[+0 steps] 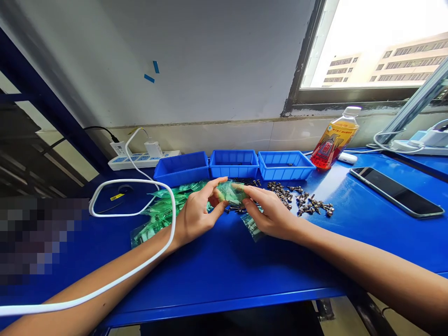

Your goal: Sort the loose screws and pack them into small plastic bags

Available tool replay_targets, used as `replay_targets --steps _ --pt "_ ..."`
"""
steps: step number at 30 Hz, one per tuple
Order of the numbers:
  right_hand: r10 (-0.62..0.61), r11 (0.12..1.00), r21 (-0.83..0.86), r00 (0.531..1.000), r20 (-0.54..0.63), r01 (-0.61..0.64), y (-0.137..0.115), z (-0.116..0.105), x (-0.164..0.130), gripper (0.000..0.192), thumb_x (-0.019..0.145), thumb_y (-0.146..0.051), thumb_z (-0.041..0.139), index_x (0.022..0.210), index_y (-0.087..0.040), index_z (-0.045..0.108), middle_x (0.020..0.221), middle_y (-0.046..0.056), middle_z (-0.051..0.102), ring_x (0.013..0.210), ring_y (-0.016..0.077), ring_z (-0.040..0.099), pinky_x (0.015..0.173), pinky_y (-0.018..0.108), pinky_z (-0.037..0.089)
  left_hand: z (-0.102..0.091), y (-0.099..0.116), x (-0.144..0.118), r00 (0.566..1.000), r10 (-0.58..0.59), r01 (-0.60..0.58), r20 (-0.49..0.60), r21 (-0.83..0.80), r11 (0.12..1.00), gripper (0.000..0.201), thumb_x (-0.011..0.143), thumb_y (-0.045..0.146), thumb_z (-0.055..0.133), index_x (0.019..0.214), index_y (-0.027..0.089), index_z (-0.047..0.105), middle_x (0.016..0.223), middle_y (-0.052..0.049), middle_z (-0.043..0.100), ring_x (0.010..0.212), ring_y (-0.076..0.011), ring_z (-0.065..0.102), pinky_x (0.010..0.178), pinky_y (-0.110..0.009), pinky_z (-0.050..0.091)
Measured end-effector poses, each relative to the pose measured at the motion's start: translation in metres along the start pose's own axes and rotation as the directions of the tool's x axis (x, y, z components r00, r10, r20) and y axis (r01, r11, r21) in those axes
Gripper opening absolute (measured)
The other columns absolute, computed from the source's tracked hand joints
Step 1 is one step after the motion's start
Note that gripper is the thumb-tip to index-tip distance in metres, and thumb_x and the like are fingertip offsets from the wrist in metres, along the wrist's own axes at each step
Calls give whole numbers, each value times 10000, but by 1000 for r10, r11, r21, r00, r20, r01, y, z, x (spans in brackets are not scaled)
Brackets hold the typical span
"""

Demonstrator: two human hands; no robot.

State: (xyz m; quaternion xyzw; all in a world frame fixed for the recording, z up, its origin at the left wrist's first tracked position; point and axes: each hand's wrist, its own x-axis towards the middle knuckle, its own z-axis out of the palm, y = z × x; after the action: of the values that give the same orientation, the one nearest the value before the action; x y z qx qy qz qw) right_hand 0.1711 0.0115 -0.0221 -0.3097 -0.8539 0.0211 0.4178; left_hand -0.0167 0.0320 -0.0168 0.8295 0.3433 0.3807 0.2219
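Note:
Between both hands, just above the blue table, is a small green see-through plastic bag [231, 192]. My left hand [200, 210] pinches its left edge between thumb and fingers. On the other side my right hand [271, 210] grips the right edge the same way. Under my right hand lies another green bag [252, 227] with pale pieces in it. A heap of green plastic bags [163, 210] spreads out beside and behind my left hand. Loose metal screws [315, 206] lie in piles to the right, and darker screws [241, 211] sit partly hidden behind my hands.
A blue bin [182, 169], a second bin [234, 170] and a third [285, 172] line the back. A drink bottle [331, 144] and a phone [397, 192] are at the right. A white cable [174, 210] loops across my left arm from a power strip [135, 162].

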Motion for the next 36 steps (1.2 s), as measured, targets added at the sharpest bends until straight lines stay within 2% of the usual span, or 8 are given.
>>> replay_targets --steps 4,10,14,18,24,31,33,36 --pt "11 1000 1 1000 18 -12 -3 -3 2 112 870 -154 401 852 -176 510 697 34 578 601 133 514 555 248 431 0 0 0 1000 -6 6 -1 20 1000 446 812 277 516 1227 125 458 685 9 604 607 -116 578 556 -200 472" --pt "69 998 12 998 -8 -69 -4 -2 3 163 866 -146 400 748 -182 505 648 15 557 564 112 480 527 228 397 0 1 -1 1000 27 -27 3 31 999 424 815 245 510 1218 137 438 673 23 585 597 -103 557 568 -194 470" --pt "209 973 107 977 -44 -203 -5 0 3 139 844 -146 428 842 -160 566 666 11 597 553 99 496 518 214 405 2 1 -3 998 40 -40 -44 11 999 402 824 243 505 1201 175 383 697 31 554 620 -106 543 521 -182 444" --pt "321 908 279 947 14 -312 -7 1 3 190 848 -182 423 914 -147 597 696 16 610 590 103 519 544 218 437 6 -2 -5 986 104 -110 -129 -38 993 396 821 223 501 1179 204 334 812 10 573 648 -100 553 571 -205 467" --pt "412 818 399 906 95 -414 -7 1 4 298 842 -201 411 1066 -144 599 713 8 581 586 98 494 525 215 426 1 -2 -4 987 129 -124 -98 55 991 176 838 229 478 1006 187 508 856 -21 627 668 -108 571 626 -228 484" --pt "348 841 428 936 40 -331 -12 2 1 551 798 -183 519 1313 -159 324 681 -56 436 582 77 452 542 197 411 -1 -1 -3 978 171 -159 -118 100 982 142 859 281 483 878 171 571 770 -15 654 635 -113 579 604 -214 476" --pt "320 870 391 947 14 -300 -12 2 1 503 784 -174 539 1256 -175 364 701 -48 463 593 80 465 561 205 425 -1 -1 -3 981 154 -145 -117 88 986 144 856 285 489 843 169 573 730 -9 647 625 -114 579 595 -209 472" --pt "319 886 350 948 21 -306 -13 2 2 192 778 -201 554 964 -187 510 717 -23 535 604 86 501 569 211 446 -2 0 -2 991 89 -84 -96 56 995 190 859 323 480 802 170 578 705 -11 648 619 -122 584 585 -214 469"
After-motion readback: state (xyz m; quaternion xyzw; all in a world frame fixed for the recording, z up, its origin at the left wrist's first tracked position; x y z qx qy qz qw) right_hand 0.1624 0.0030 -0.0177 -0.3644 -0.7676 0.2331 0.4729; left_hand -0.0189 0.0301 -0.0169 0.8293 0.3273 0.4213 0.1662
